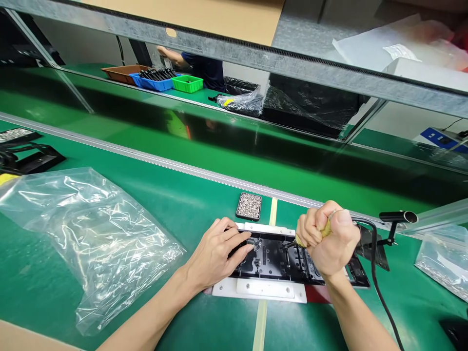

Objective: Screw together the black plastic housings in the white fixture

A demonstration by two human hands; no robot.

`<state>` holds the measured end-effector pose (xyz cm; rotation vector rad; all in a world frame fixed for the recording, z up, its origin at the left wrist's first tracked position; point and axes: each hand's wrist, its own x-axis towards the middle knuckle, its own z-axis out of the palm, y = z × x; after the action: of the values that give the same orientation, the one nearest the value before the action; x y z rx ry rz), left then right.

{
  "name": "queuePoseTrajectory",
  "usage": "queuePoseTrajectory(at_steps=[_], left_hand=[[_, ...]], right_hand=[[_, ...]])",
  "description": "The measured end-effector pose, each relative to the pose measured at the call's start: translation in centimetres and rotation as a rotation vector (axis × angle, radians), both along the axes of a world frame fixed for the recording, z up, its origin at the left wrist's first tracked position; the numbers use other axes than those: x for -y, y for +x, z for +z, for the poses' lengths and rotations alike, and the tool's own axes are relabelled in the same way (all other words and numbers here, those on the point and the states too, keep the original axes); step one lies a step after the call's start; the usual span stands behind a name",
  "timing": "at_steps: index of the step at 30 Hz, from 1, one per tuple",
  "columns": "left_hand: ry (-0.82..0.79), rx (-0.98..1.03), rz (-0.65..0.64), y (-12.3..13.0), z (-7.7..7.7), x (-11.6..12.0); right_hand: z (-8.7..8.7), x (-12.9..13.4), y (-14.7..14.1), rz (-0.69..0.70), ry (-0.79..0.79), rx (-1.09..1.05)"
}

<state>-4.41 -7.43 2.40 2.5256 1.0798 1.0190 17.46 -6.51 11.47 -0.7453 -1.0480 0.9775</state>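
Note:
A long black plastic housing (272, 258) lies between white fixture blocks (261, 288) on the green bench. My left hand (221, 251) rests over the left part of the housing, thumb and fingers curved apart; its palm side is hidden. My right hand (329, 236) is wrapped around a yellowish tool handle (323, 233) with a black cord. The tool's thin dark shaft points left and down to the middle of the housing. Behind the housing sits a small square tray (249, 205) full of small metal parts.
A clear plastic bag (106, 243) covers the left bench. On the right are a metal tube holder (398, 217) and another bag (446, 263). A shelf (219, 48) crosses above; behind it a person (204, 68) works near coloured bins (155, 80).

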Motion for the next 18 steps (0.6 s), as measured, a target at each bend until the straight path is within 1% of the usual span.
queuePoseTrajectory(at_steps=[11,18], left_hand=[[0.007,0.005,0.002,0.10,0.15,0.00],[0.010,0.004,0.001,0.10,0.11,0.03]], right_hand=[[-0.10,0.02,0.03,-0.011,-0.021,-0.003],[0.00,-0.02,-0.02,-0.007,0.002,0.008]])
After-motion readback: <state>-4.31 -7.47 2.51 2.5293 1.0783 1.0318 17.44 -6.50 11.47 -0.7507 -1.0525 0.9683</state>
